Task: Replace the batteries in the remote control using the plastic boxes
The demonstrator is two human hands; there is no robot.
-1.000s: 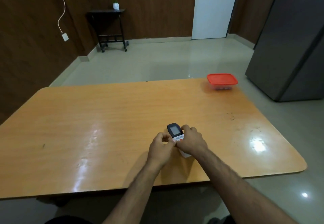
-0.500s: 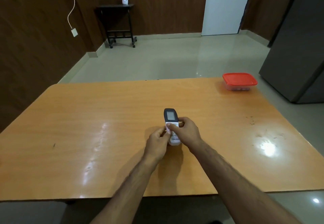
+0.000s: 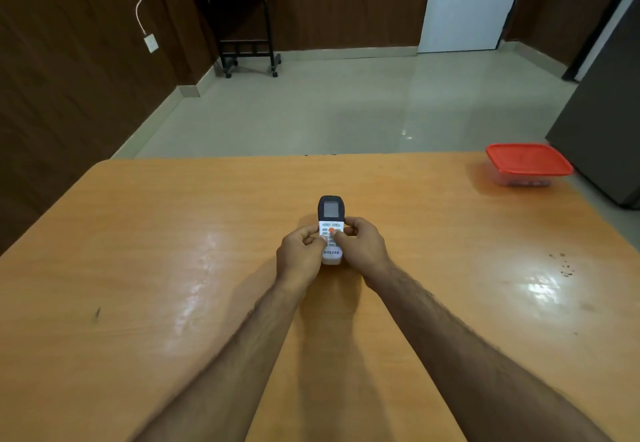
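Compared with half a second ago, the small white remote control with a dark screen end and an orange button (image 3: 330, 230) sits straighter, its screen end now pointing squarely away from the person instead of leaning slightly left. It has also moved a little farther from the near edge of the glossy orange-brown wooden surface (image 3: 145, 268). The view has dropped and swung left, so the door and side table show lower on the far wall and the box lies closer to the right margin.

The left hand (image 3: 300, 255) and the right hand (image 3: 363, 247) flank the remote's lower half, each grip pinching a side of the white body. Both thumbs press on the button face near the orange button. The printed lower end of the remote shows between the two wrists. Whether the remote rests on the surface or is lifted just off it cannot be told.

The clear plastic box with a red lid (image 3: 528, 164) stands at the far right corner of the surface, well apart from the hands, with its lid on. Some small pale items lie on its bottom, too blurred to identify. A scatter of dark crumbs (image 3: 562, 265) marks the surface to the right.
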